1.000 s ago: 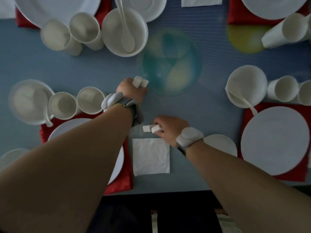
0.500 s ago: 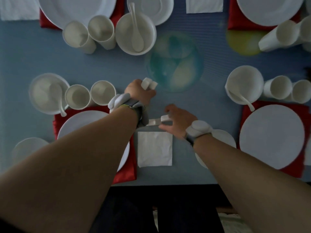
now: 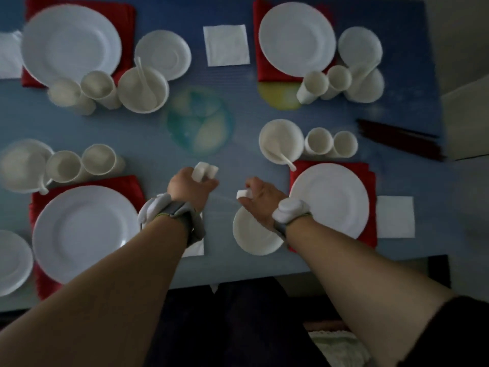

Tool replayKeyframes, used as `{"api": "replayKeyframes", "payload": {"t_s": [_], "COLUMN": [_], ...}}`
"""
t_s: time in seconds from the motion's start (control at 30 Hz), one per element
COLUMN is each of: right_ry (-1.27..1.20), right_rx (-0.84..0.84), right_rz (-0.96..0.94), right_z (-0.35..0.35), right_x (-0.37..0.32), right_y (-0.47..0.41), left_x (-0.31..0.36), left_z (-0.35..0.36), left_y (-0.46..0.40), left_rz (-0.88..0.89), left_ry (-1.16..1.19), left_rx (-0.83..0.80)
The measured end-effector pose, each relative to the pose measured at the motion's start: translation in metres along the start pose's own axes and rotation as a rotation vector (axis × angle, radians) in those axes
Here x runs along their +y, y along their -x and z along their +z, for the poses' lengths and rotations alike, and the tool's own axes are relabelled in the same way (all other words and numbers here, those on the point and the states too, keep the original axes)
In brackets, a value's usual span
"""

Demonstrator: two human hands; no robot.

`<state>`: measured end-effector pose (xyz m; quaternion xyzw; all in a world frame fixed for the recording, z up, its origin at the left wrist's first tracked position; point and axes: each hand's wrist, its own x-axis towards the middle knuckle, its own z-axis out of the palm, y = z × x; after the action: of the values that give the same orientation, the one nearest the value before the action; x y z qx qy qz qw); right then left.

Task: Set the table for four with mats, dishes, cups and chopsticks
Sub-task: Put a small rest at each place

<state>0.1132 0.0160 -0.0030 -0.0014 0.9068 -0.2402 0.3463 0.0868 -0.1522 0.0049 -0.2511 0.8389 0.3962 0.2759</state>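
Note:
My left hand [image 3: 189, 188] hovers over the blue table's middle and grips two small white chopstick rests [image 3: 205, 172]. To its right, my right hand [image 3: 260, 198] pinches one more white rest [image 3: 243, 194] just above a small saucer [image 3: 254, 237]. Four red mats carry large white plates; the near ones are the left plate [image 3: 84, 233] and the right plate [image 3: 329, 202]. Each setting has a bowl with a spoon and two cups, such as the near-right bowl [image 3: 280, 140] and cup [image 3: 318, 141]. Dark chopsticks [image 3: 397, 140] lie in a bundle at the table's right edge.
White napkins lie under my left wrist [image 3: 195, 247], right of the near-right mat [image 3: 395, 217] and between the far plates [image 3: 226, 45]. A bluish glare patch [image 3: 199, 120] marks the table's centre. The table's front edge [image 3: 264, 274] runs just below my forearms.
My right hand has carried its rest to the right, from above the napkin to above the small saucer. My left hand keeps its two rests. The view has pulled back.

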Motion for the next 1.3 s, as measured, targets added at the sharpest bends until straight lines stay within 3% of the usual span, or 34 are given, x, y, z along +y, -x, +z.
{"api": "replayKeyframes", "payload": {"t_s": [0.23,0.4,0.63,0.77,0.9,1.07,1.3], "right_ry": [-0.005,0.079,-0.037,-0.067,0.131,0.25,0.217], "right_rx": [0.09,0.184,0.298,0.205,0.122,0.053,-0.005], "right_rz": [0.174,0.175,0.292,0.35,0.241,0.131,0.072], "right_z": [-0.005,-0.019,-0.073,-0.108,-0.138,-0.151,-0.145], "right_x": [0.057,0.088,0.199,0.279,0.339,0.375,0.393], "right_y": [0.046,0.06,0.076,0.066,0.053,0.03,0.011], "left_x": [0.025,0.046,0.103,0.137,0.163,0.188,0.203], "left_z": [0.032,0.052,0.132,0.193,0.247,0.287,0.31], "left_y": [0.023,0.032,0.054,0.055,0.054,0.057,0.043], "left_rz": [0.083,0.137,0.21,0.191,0.167,0.157,0.09], "left_ry": [-0.057,-0.132,-0.202,-0.229,-0.236,-0.221,-0.282], "left_rx": [-0.093,-0.136,-0.175,-0.189,-0.211,-0.312,-0.301]}}
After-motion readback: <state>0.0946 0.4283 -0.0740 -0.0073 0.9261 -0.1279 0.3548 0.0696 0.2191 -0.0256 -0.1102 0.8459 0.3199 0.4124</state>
